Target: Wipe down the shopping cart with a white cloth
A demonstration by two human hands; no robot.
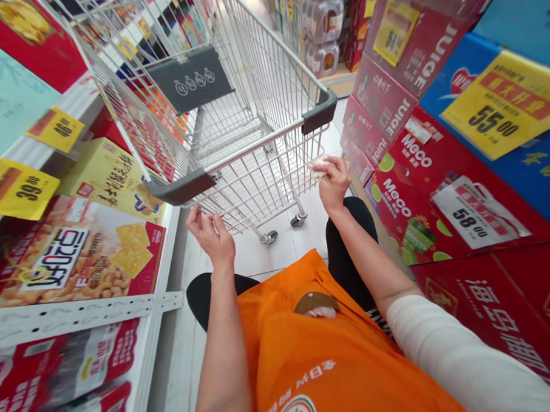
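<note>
A wire shopping cart (pixel 258 163) stands in front of me, its grey corner grips facing my knees. At its lower left corner, my left hand (pixel 214 240) has its fingers curled at the wire edge and appears to grip it. Beside the cart's right side, my right hand (pixel 334 181) is closed on a crumpled whitish cloth (pixel 318 165), which lies against or very near the wires. The fingers partly cover the cloth. A dark grey panel (pixel 192 78) with round white symbols hangs inside the cart.
Shelves with boxed snacks (pixel 86 252) and yellow price tags (pixel 23 189) run close along the left. Stacked drink cartons (pixel 407 193) rise on the right. Bottle packs (pixel 322 32) stand farther back. Cart wheels (pixel 269 237) rest on the tiled floor (pixel 245 253). I wear an orange apron (pixel 305 347).
</note>
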